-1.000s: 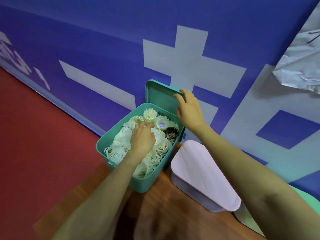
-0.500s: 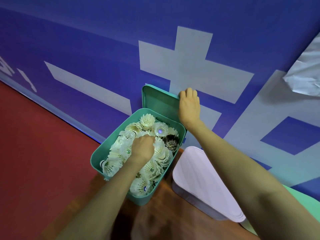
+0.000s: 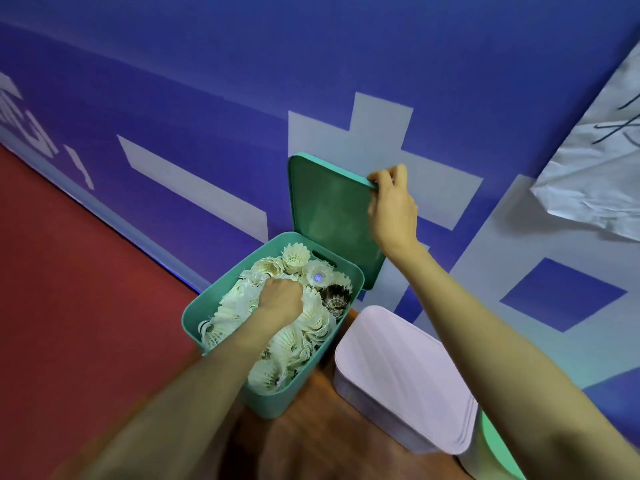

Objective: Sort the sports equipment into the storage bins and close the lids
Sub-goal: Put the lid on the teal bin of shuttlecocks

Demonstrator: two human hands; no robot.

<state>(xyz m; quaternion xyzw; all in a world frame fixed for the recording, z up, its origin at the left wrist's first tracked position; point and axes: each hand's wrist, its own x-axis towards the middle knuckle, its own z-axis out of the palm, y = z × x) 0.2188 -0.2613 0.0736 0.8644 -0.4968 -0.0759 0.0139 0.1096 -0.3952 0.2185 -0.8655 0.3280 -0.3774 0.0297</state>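
R hand (image 3: pixel 391 206) pinches top corner of teal lid (image 3: pixel 329 209), upright behind teal bin (image 3: pixel 194 306). L hand (image 3: pixel 280 299) curled, fingers buried in shuttlecocks (image 3: pixel 294 254) filling bin; can't tell if gripping. Lidded pink bin (image 3: pixel 398 372) just beside, on bench (image 3: pixel 304 438).

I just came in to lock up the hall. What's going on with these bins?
A person is packing away shuttlecocks. The left hand is down among the shuttlecocks filling the open teal bin; whether it holds one is hidden. The right hand grips the top corner of the teal lid, which stands upright by the blue wall, not yet on the bin. The pink bin beside it is lidded.
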